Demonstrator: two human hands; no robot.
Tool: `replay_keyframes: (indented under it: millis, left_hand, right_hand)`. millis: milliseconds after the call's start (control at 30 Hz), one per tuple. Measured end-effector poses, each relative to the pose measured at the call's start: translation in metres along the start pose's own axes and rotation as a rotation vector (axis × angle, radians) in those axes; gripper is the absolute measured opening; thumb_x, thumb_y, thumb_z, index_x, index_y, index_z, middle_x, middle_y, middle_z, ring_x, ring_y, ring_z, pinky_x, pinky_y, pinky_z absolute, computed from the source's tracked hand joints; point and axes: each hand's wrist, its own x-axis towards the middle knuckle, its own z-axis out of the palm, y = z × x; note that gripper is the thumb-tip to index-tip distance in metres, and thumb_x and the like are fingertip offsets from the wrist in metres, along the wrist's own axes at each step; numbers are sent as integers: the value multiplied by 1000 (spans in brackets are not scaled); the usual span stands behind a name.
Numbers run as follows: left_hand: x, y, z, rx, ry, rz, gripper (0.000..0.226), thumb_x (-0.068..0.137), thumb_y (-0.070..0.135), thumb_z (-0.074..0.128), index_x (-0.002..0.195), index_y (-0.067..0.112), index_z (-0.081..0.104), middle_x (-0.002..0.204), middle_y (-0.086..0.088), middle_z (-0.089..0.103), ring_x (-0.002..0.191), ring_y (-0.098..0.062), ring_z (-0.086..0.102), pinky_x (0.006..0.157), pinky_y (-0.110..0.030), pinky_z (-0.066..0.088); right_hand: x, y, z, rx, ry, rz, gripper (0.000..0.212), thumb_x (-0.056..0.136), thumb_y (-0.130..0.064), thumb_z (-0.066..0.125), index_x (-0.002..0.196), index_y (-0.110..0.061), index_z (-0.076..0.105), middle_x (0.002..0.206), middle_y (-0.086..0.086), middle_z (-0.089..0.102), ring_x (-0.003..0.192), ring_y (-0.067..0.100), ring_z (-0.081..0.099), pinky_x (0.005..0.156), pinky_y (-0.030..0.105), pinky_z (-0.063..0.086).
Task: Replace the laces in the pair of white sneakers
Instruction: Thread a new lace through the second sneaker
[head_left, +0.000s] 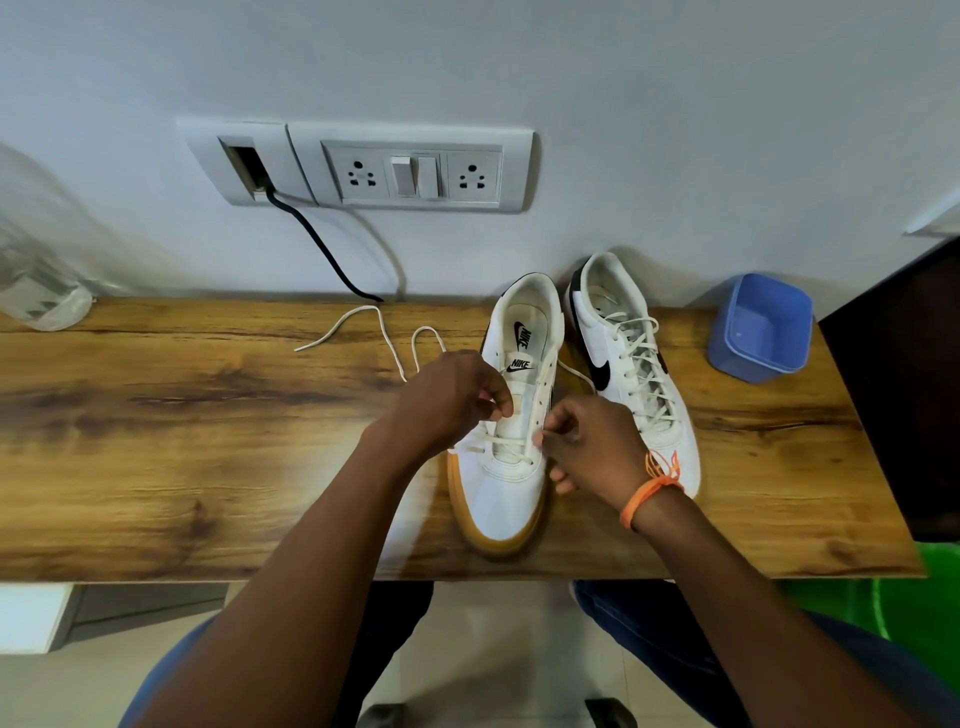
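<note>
Head view: two white sneakers (506, 415) stand on the tabletop (208, 415), one fully laced. Left hand (447, 405) and right hand (592, 447) each pinch one lace (363, 317) at the near sneaker's lower eyelets. One blue tub (761, 327) sits right.

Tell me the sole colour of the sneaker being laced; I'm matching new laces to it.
Gum tan, a yellowish brown, on the sneaker between both hands; the head view shows it best at the toe.
</note>
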Motion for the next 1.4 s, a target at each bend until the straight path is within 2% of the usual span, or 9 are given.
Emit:
replay_keyframes:
  millis: [200, 367, 467, 600, 967, 1133, 1200, 1300, 1400]
  left_hand:
    - [-1, -2, 1, -2, 0, -1, 17, 83, 11, 76, 90, 26, 79, 79, 15, 51, 71, 5, 49, 60, -16, 37]
    - [-1, -2, 0, -32, -1, -12, 18, 82, 11, 75, 85, 28, 78, 80, 14, 54, 73, 6, 51, 64, -18, 39]
    - [0, -1, 0, -22, -5, -12, 18, 82, 11, 75, 86, 29, 78, 79, 16, 54, 73, 7, 50, 62, -16, 39]
    - [0, -3, 0, 0, -9, -13, 18, 83, 11, 75, 87, 29, 78, 79, 16, 52, 72, 6, 49, 64, -20, 39]
    - [0, -1, 1, 10, -2, -3, 18, 83, 11, 75, 87, 29, 78, 79, 18, 51, 72, 6, 49, 66, -22, 41]
    - [0, -1, 0, 24, -3, 0, 18, 83, 10, 75, 89, 27, 78, 82, 14, 54, 71, 6, 48, 61, -13, 37]
    - [-1, -2, -2, 17, -5, -8, 18, 83, 11, 75, 88, 27, 78, 83, 13, 55, 72, 6, 50, 61, -13, 38]
    - [-1, -2, -3, -1, -13, -15, 19, 82, 9, 74, 87, 27, 79, 78, 15, 56, 71, 6, 52, 59, -13, 37]
    - [-1, -1, -3, 6, -17, -25, 18, 83, 10, 74, 87, 27, 79, 77, 16, 54, 72, 2, 53, 58, -12, 35]
  right_hand:
    - [12, 12, 0, -247, 10, -23, 13, 93, -10, 60, 80, -8, 63, 85, 14, 70, 71, 32, 70, 67, 45, 59]
    - [22, 24, -19, -597, 217, 38, 7, 90, -8, 61, 90, -6, 68, 92, 11, 64, 86, 30, 64, 68, 27, 42]
    - [13, 15, -12, -345, 145, -9, 4, 89, -11, 64, 93, -9, 63, 91, 10, 65, 67, 29, 68, 58, 34, 55]
    - [0, 1, 2, 21, -56, 45, 11, 91, -16, 66, 90, -11, 56, 73, 12, 65, 47, 23, 66, 41, 31, 53]
    - [1, 4, 3, -63, -29, 7, 10, 90, -14, 68, 84, -10, 60, 68, 10, 65, 51, 24, 66, 43, 29, 54]
    - [7, 10, 2, -190, -47, 22, 16, 92, -14, 62, 79, -6, 62, 72, 12, 68, 58, 31, 68, 54, 40, 59]
    - [15, 16, -7, -366, 48, 34, 17, 91, -17, 61, 80, -5, 63, 85, 14, 70, 66, 32, 68, 63, 41, 59]
    - [19, 20, -23, -534, 238, 82, 17, 92, -16, 57, 76, -9, 58, 88, 15, 68, 71, 28, 63, 61, 27, 43]
    - [17, 18, -21, -627, 268, 87, 10, 93, -11, 56, 93, -6, 64, 99, 16, 65, 88, 31, 63, 66, 26, 37]
